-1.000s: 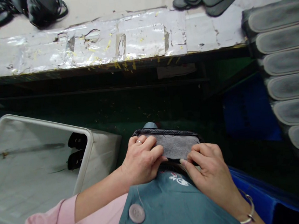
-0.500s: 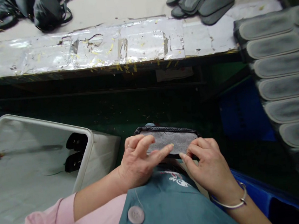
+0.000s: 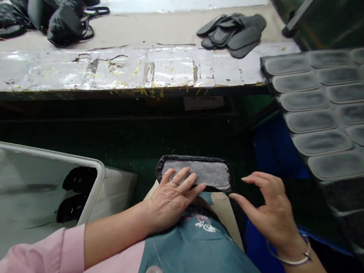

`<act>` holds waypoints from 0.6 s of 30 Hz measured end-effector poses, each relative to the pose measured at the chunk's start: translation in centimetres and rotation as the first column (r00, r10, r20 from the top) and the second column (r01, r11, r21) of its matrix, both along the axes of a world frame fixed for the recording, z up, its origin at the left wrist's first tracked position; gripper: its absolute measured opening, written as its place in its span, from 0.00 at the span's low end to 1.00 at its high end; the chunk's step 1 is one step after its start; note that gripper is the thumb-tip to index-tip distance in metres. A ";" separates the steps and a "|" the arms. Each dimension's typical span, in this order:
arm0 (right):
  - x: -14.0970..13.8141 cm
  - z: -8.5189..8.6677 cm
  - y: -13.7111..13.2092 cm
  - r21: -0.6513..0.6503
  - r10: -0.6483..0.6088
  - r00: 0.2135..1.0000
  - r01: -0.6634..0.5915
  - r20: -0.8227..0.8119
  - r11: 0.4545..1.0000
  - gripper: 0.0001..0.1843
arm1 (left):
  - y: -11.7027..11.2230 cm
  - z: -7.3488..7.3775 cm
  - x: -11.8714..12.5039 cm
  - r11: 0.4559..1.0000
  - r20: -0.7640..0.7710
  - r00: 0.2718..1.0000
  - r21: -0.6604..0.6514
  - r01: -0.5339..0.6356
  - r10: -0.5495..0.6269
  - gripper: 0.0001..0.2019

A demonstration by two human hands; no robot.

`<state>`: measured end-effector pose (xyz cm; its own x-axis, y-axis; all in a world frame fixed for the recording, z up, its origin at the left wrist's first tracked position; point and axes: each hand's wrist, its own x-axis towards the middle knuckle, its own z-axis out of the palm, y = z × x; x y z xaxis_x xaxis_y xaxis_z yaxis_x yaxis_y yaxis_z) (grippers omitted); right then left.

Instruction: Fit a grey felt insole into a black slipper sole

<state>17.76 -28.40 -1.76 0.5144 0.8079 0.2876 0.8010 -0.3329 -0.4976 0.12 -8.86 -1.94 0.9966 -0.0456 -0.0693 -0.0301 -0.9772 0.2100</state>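
Observation:
A black quilted shoe piece with a grey felt insole [image 3: 204,171] pressed into it rests on my lap. My left hand [image 3: 171,197] lies on its near left end, fingers stretched flat over the felt and a ring on one finger. My right hand [image 3: 271,211] hovers just right of the piece, off it, fingers spread and curled with nothing in them; a silver bangle circles that wrist.
A white plastic bin [image 3: 84,163] holding dark pieces stands at my left. Rows of grey-lined soles [image 3: 322,118] fill a rack at my right. Across a dark gap, a foil-taped bench [image 3: 114,70] carries loose grey insoles [image 3: 232,30] and black quilted uppers [image 3: 61,19].
My right hand has lifted off the felt insole and moved right, fingers spreading. My left hand has flattened on the piece. The view has tilted up and to the right.

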 end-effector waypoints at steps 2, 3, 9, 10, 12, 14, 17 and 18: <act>0.5 -0.4 -0.9 -0.034 0.011 1.000 -0.011 -0.016 0.999 0.18 | 0.0 -0.1 0.0 1.000 -0.002 1.000 -0.020 0.023 -0.023 0.25; 0.7 -0.6 -1.1 -0.057 0.047 0.998 -0.050 -0.046 0.997 0.17 | -0.1 -0.2 0.0 0.999 0.005 1.000 -0.023 0.027 -0.027 0.25; 1.0 -1.5 0.5 -0.068 0.169 0.974 -0.181 -0.153 0.981 0.06 | -0.3 -0.4 0.0 1.000 0.061 0.998 0.003 0.014 -0.014 0.22; 1.1 -1.5 0.8 -0.072 0.179 0.971 -0.192 -0.161 0.979 0.04 | -0.3 -0.5 0.0 1.000 0.065 0.998 0.007 0.014 -0.014 0.22; 1.2 -1.3 1.2 -0.075 0.192 0.966 -0.207 -0.172 0.975 0.02 | -0.3 -0.5 0.0 1.000 0.068 0.998 0.013 0.015 -0.016 0.23; 1.1 -1.1 1.5 -0.078 0.187 0.965 -0.204 -0.183 0.976 0.03 | -0.2 -0.6 0.0 1.000 0.074 0.997 0.015 0.015 -0.016 0.22; 0.6 -0.8 1.9 -0.101 0.131 0.973 -0.152 -0.191 0.983 0.04 | -0.1 -0.7 0.1 1.000 0.096 0.995 0.017 0.023 -0.025 0.22; 0.4 -0.7 2.1 -0.116 0.107 0.976 -0.130 -0.191 0.985 0.05 | 0.0 -0.7 0.1 1.000 0.103 0.994 0.018 0.025 -0.027 0.22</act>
